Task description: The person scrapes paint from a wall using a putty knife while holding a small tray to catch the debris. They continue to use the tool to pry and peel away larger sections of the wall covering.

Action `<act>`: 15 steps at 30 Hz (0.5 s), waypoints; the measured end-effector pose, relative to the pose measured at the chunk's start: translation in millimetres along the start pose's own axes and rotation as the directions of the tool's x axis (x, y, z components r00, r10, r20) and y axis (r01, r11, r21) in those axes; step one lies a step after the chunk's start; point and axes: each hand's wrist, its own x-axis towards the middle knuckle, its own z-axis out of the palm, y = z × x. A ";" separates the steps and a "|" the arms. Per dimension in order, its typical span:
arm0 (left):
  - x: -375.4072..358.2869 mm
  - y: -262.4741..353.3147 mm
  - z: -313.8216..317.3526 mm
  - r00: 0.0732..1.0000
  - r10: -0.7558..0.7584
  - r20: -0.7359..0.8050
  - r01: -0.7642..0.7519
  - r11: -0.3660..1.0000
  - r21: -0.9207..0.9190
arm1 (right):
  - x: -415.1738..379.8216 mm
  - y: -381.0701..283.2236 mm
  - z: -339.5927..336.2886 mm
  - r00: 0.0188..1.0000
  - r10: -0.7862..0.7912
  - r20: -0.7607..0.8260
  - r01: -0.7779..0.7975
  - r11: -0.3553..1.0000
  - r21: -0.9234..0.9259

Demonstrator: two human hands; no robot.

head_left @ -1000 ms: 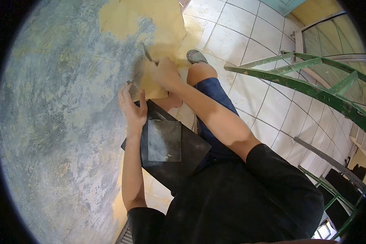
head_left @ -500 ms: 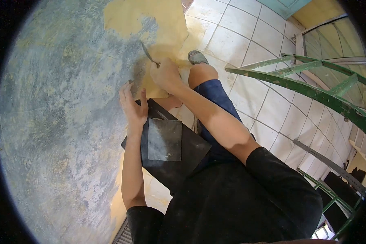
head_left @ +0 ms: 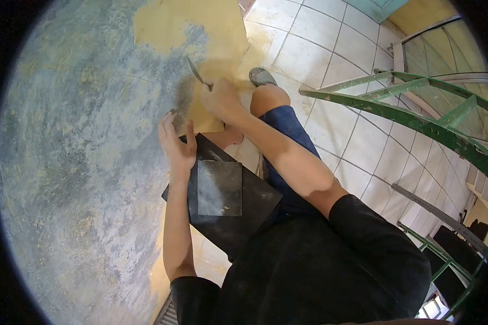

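Grey-blue mottled plaster wall [head_left: 81, 162] meets the thin metal spatula blade [head_left: 196, 73], whose handle is hidden inside the clenched right hand [head_left: 219, 100]. The left hand [head_left: 176, 143] grips a black square board [head_left: 228, 200], fingers partly extended against the wall.

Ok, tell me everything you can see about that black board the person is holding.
The board is a flat, dark, roughly square slab, matte and smudged, of a material I cannot tell. It is tilted, with one corner toward the wall. A smaller grey rectangular sheet lies flat on top of it, streaked with pale marks. The left hand grips its upper edge, and the board seems to rest against the forearm and lap.
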 end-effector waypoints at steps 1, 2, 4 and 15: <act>-0.2 -0.2 0.1 1.000 0.026 -0.005 -0.026 1.000 0.003 | 4.3 7.4 8.8 0.998 -0.025 -0.062 0.023 0.999 -0.044; -4.4 0.1 -0.4 0.999 0.045 -0.004 -0.045 0.999 0.007 | 6.1 17.2 16.1 0.992 -0.047 -0.117 0.037 0.995 -0.090; -7.5 0.1 1.5 1.000 0.020 0.004 -0.020 1.000 0.010 | 11.1 9.3 2.6 0.998 0.026 -0.051 -0.028 0.999 -0.032; -5.8 1.4 -1.9 1.000 -0.015 0.000 0.015 0.999 0.050 | 6.6 5.7 2.4 1.000 -0.026 0.004 0.026 0.998 -0.064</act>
